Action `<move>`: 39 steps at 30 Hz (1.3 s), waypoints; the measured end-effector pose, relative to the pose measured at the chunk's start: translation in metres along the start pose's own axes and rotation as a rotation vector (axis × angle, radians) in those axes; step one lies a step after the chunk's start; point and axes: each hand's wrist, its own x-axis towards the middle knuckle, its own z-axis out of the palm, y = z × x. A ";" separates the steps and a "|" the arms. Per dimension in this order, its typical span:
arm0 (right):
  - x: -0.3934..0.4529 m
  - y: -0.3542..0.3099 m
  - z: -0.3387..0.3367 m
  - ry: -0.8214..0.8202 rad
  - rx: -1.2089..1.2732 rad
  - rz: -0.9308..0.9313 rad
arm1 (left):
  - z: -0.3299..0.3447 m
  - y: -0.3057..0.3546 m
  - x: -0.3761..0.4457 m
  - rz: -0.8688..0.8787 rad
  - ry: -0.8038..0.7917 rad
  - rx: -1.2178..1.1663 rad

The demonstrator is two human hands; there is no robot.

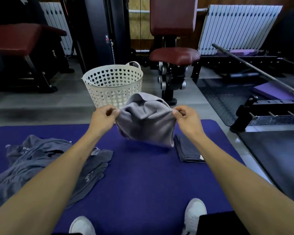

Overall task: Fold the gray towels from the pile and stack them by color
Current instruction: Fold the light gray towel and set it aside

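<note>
- Head view: left hand (pixel 103 117) and right hand (pixel 185 116) each pinch an upper corner of a light gray towel (pixel 146 122), held in the air above the purple mat (pixel 143 175) at 12 o'clock.
- Unfolded dark gray pile (pixel 46 165) lies at 9 o'clock; folded dark stack (pixel 187 150) at 2 o'clock.
- Handling, judged: the cloth is light, limp and non-slippery, so corner grips suit it best.

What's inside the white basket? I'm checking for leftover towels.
Through the white basket rim, only bare perforated wall shows. Its bottom is hidden by the held light gray towel and the near wall.
</note>
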 end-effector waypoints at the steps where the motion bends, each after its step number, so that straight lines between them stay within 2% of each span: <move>1: -0.009 0.008 0.003 -0.015 0.005 0.014 | 0.002 -0.010 -0.008 -0.015 -0.029 -0.007; 5: -0.063 0.050 0.022 -0.095 0.000 0.093 | 0.012 -0.064 -0.061 -0.147 -0.157 0.003; 9: -0.127 0.097 0.044 -0.295 -0.054 0.252 | 0.021 -0.118 -0.138 -0.317 -0.324 0.120; 12: -0.169 0.118 0.055 -0.413 -0.103 0.315 | 0.025 -0.139 -0.178 -0.378 -0.461 0.244; 17: -0.209 0.133 0.064 -0.628 -0.196 0.335 | 0.025 -0.153 -0.194 -0.362 -0.731 0.408; 21: -0.217 0.140 0.072 -0.700 -0.264 0.392 | 0.030 -0.169 -0.205 -0.393 -0.846 0.442; 24: -0.212 0.144 0.077 -0.917 -0.407 0.441 | 0.039 -0.180 -0.210 -0.426 -0.978 0.425; 26: -0.206 0.146 0.079 -1.019 -0.467 0.487 | 0.045 -0.184 -0.205 -0.497 -0.982 0.328; 27: -0.200 0.146 0.080 -1.003 -0.453 0.503 | 0.049 -0.185 -0.199 -0.514 -0.936 0.279; 29: -0.182 0.144 0.083 -0.866 -0.364 0.506 | 0.057 -0.186 -0.182 -0.516 -0.801 0.231; 31: -0.157 0.138 0.090 -0.731 -0.289 0.451 | 0.063 -0.188 -0.161 -0.527 -0.702 0.197; 33: -0.130 0.131 0.104 -0.665 -0.260 0.379 | 0.068 -0.195 -0.139 -0.537 -0.656 0.193; 36: -0.091 0.126 0.133 -0.659 -0.247 0.316 | 0.078 -0.215 -0.103 -0.534 -0.679 0.269; 39: -0.060 0.136 0.169 -0.722 -0.278 0.275 | 0.093 -0.245 -0.065 -0.480 -0.794 0.432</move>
